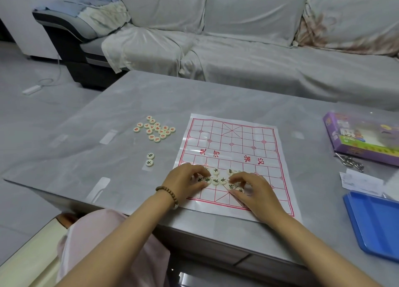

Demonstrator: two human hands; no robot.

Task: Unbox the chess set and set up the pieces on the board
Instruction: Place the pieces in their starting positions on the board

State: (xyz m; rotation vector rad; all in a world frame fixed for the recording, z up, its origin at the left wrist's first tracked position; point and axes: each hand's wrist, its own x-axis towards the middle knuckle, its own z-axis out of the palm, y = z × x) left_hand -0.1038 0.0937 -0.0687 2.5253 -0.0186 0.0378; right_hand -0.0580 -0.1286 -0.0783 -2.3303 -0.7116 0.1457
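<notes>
A white plastic chess sheet with red grid lines lies flat on the grey table. Several cream discs with black characters are bunched on its near half. My left hand, a bead bracelet on its wrist, pinches a black disc at the left end of that bunch. My right hand pinches black discs at the right end, partly covering them. A pile of red-character discs sits left of the sheet. Two black discs lie apart, nearer to me.
A purple game box stands at the table's right edge, with keys and a paper slip in front of it. A blue plastic tray lies at the near right. A covered sofa runs behind the table.
</notes>
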